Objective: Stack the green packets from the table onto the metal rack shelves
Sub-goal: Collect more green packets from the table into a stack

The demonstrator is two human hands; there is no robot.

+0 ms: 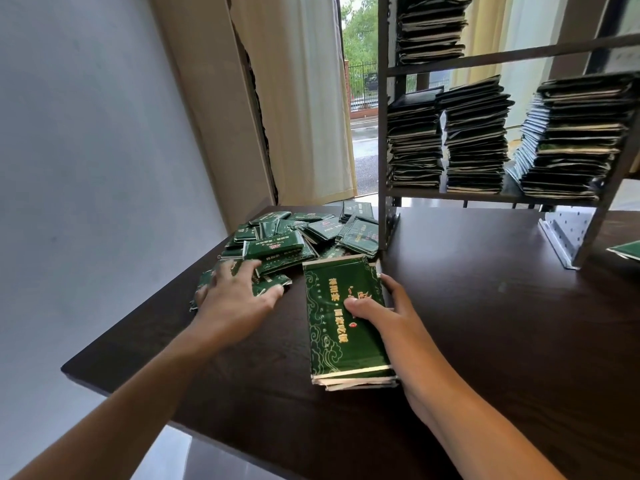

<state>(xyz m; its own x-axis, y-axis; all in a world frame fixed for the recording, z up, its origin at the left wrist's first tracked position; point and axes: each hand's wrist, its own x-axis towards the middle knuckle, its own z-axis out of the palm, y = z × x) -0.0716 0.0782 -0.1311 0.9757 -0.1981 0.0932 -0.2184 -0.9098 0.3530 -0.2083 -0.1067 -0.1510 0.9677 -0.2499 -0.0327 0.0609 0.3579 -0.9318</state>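
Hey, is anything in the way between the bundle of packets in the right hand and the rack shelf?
Nothing visible blocks it. The right hand grips the bundle of packets above bare table, with open space up to the rack shelf. That shelf already holds three tall stacks, so free room looks limited.

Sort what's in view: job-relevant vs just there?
Job:
- bundle of green packets, gripped by right hand
- loose packet pile, left hand resting on it
- metal rack with stacked packets
- table

Just there:
- curtain
- wall
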